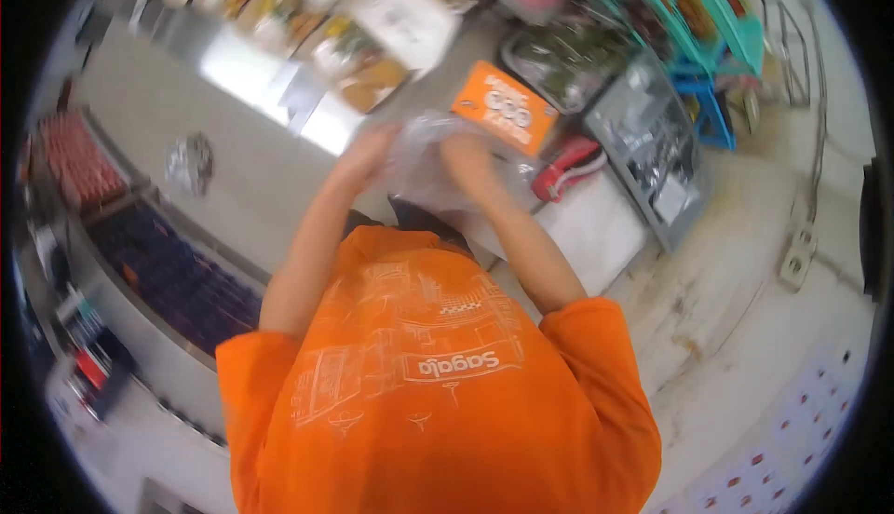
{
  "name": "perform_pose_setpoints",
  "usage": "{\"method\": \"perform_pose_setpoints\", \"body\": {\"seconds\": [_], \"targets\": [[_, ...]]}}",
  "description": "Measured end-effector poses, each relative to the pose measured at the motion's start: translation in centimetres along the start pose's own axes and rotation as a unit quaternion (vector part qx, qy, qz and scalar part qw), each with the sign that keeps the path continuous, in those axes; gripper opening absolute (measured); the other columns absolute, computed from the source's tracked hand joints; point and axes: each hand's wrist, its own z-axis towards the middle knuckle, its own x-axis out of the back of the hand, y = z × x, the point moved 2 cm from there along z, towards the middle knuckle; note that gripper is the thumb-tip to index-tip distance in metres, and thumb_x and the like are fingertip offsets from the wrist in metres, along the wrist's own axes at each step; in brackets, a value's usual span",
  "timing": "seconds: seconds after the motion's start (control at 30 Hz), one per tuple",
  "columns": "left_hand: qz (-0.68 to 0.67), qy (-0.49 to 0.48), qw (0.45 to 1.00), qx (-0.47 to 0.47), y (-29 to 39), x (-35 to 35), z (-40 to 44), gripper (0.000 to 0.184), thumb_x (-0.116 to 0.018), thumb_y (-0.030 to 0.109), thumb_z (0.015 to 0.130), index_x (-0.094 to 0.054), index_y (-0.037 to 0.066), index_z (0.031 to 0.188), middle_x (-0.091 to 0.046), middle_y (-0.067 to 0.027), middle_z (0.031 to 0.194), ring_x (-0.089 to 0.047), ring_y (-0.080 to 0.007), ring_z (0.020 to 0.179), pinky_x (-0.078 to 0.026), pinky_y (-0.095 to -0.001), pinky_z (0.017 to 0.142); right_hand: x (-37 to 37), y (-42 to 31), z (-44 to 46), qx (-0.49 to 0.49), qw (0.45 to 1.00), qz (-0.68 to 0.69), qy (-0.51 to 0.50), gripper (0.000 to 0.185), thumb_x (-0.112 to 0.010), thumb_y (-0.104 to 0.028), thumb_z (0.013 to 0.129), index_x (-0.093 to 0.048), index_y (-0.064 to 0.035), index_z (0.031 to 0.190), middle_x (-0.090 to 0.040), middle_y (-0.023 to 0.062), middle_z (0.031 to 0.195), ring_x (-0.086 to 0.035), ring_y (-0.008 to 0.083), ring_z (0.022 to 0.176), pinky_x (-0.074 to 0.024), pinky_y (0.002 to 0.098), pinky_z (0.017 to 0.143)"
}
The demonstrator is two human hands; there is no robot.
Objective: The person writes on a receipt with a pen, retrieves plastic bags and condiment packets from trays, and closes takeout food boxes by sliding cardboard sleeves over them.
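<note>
A clear plastic bag (424, 174) hangs between my two hands in front of my orange shirt. My left hand (372, 153) is closed on the bag's left edge, slightly smeared by motion. At the bag's upper right, my right hand (463, 153) reaches into or behind the plastic, and its fingers are hidden. Just beyond my right hand lies an orange sign card (506, 107) with white print. A red and black object (568, 168), perhaps a tool or stapler, sits to the right of the bag.
A grey tray (652, 142) of plastic-wrapped items stands at the right, near a teal basket (740, 25). Packed foods (358, 62) line the far edge. Crumpled clear plastic (191, 162) lies on the left counter, beside trays of pink (79, 155) and dark packs (177, 272).
</note>
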Motion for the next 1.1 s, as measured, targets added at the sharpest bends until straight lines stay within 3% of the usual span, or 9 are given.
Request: {"method": "perform_pose_setpoints", "body": {"seconds": [0.07, 0.13, 0.2, 0.4, 0.5, 0.67, 0.77, 0.93, 1.1], "targets": [[0.044, 0.054, 0.982, -0.173, -0.4, 1.6, -0.6, 0.051, -0.059, 0.038, 0.098, -0.052, 0.004, 0.136, -0.059, -0.0096, 0.123, -0.058, -0.0163, 0.102, -0.05, -0.0345, 0.088, 3.6, 0.4, -0.4, 0.009, 0.99, 0.081, -0.114, 0.023, -0.057, -0.017, 0.093, -0.074, -0.0016, 0.091, -0.07, 0.019, 0.081, -0.07, 0.0354, 0.08, -0.0557, 0.0432, 0.074], [0.007, 0.094, 0.956, -0.279, -0.5, 4.9, -4.5, 0.045, -0.059, 0.036, 0.099, -0.056, 0.005, 0.13, -0.062, -0.0087, 0.117, -0.059, -0.0163, 0.099, -0.049, -0.034, 0.089, 9.6, -2.2, -4.1, 0.127, 0.954, 0.109, 0.248, 0.022, -0.058, -0.017, 0.094, -0.07, 0.0013, 0.098, -0.07, 0.0173, 0.088, -0.068, 0.0343, 0.081, -0.0541, 0.0407, 0.074], [-0.054, 0.151, 0.925, -0.344, -3.6, 9.2, -7.0, 0.039, -0.059, 0.033, 0.099, -0.059, 0.005, 0.126, -0.064, -0.0084, 0.112, -0.06, -0.0163, 0.097, -0.05, -0.0342, 0.088, 11.6, -6.7, -8.7, -0.02, 0.958, 0.252, 0.138, 0.022, -0.061, -0.016, 0.094, -0.065, 0.0004, 0.108, -0.068, 0.0159, 0.097, -0.066, 0.0325, 0.086, -0.0523, 0.0401, 0.077], [0.056, 0.285, 0.956, -0.053, -38.8, 17.0, 0.2, 0.054, -0.062, 0.04, 0.092, -0.056, 0.0, 0.128, -0.064, -0.0246, 0.119, -0.06, -0.0396, 0.115, -0.047, -0.0463, 0.098, -11.7, -15.7, -17.9, -0.078, 0.936, 0.328, -0.106, 0.026, -0.061, -0.025, 0.097, -0.066, -0.0012, 0.105, -0.066, 0.0189, 0.095, -0.065, 0.0349, 0.089, -0.0504, 0.0433, 0.081], [0.21, 0.13, 0.938, 0.242, -51.3, 12.2, -3.3, 0.082, -0.065, 0.047, 0.088, -0.035, 0.003, 0.15, -0.043, -0.0269, 0.147, -0.047, -0.0455, 0.131, -0.038, -0.0511, 0.109, -24.9, -14.4, -16.4, -0.186, 0.935, 0.184, -0.238, 0.033, -0.058, -0.03, 0.098, -0.066, 0.0004, 0.107, -0.067, 0.0217, 0.1, -0.065, 0.0372, 0.092, -0.0501, 0.045, 0.084], [0.215, 0.14, 0.901, 0.349, -53.9, 11.9, -1.0, 0.096, -0.071, 0.045, 0.081, -0.021, 0.011, 0.156, -0.048, -0.0253, 0.141, -0.049, -0.0421, 0.128, -0.035, -0.0519, 0.109, -50.3, -5.5, -8.5, -0.362, 0.823, 0.282, -0.335, 0.023, -0.058, -0.021, 0.097, -0.064, -0.0072, 0.114, -0.068, 0.0031, 0.087, -0.063, 0.014, 0.078, -0.0511, 0.0365, 0.068], [0.195, 0.242, 0.892, 0.327, -58.8, 11.1, 2.3, 0.093, -0.072, 0.039, 0.078, -0.027, 0.009, 0.154, -0.051, -0.0244, 0.134, -0.051, -0.0436, 0.122, -0.035, -0.0541, 0.106, -62.0, -0.6, -3.7, -0.358, 0.789, 0.291, -0.406, 0.037, -0.057, -0.025, 0.098, -0.057, -0.0099, 0.132, -0.064, 0.0063, 0.121, -0.061, 0.019, 0.104, -0.0538, 0.0387, 0.076], [0.231, 0.295, 0.876, 0.305, -61.3, 10.9, 2.7, 0.085, -0.065, 0.043, 0.086, -0.033, -0.004, 0.149, -0.042, -0.0275, 0.147, -0.04, -0.0453, 0.134, -0.029, -0.0519, 0.112, -74.9, 6.4, 4.8, -0.522, 0.497, 0.686, -0.103, 0.056, -0.06, -0.04, 0.097, -0.043, -0.0189, 0.146, -0.038, 0.0094, 0.151, -0.042, 0.0278, 0.13, -0.0501, 0.0442, 0.093], [0.269, 0.315, 0.857, 0.307, -60.3, 12.1, 4.5, 0.092, -0.061, 0.065, 0.087, -0.04, 0.0, 0.148, -0.048, -0.0254, 0.143, -0.049, -0.0451, 0.125, -0.041, -0.0569, 0.101, -81.7, 12.7, 6.1, -0.569, 0.53, 0.627, -0.052, 0.06, -0.06, -0.045, 0.096, -0.038, -0.0193, 0.146, -0.045, 0.0073, 0.14, -0.049, 0.0263, 0.115, -0.0481, 0.0413, 0.089]]}}
